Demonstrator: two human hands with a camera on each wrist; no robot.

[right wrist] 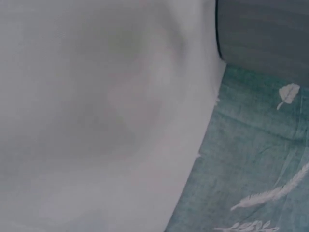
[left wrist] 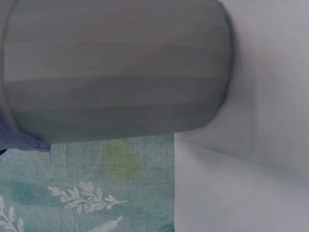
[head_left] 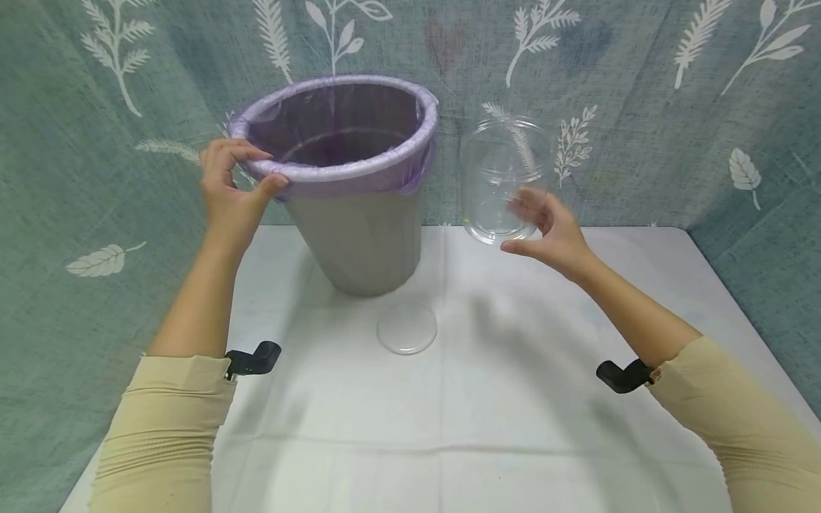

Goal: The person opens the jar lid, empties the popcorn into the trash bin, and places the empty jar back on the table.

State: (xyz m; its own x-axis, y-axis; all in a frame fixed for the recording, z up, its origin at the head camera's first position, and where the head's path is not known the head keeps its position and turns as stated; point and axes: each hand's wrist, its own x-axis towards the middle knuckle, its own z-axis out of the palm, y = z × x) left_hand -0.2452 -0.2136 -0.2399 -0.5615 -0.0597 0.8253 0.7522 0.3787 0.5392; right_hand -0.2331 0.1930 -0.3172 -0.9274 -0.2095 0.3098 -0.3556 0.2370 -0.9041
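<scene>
A grey trash can [head_left: 359,239] with a purple plastic liner [head_left: 410,171] folded over its rim stands at the back of the table. My left hand [head_left: 232,182] grips the can's near-left rim, thumb and fingers over the lined edge. To the can's right, my right hand [head_left: 556,231] holds a clear jar [head_left: 490,153] by its lower right side, above the table; those fingers are partly blurred. A clear round lid [head_left: 407,329] lies on the table in front of the can. The left wrist view shows the can's ribbed side [left wrist: 116,63]; neither wrist view shows a hand.
A white cloth [head_left: 442,413] covers the table. Teal fabric with white leaf prints [head_left: 616,85] hangs behind it and along both sides. Black devices [head_left: 255,358] are strapped to both forearms over beige sleeves [head_left: 167,420].
</scene>
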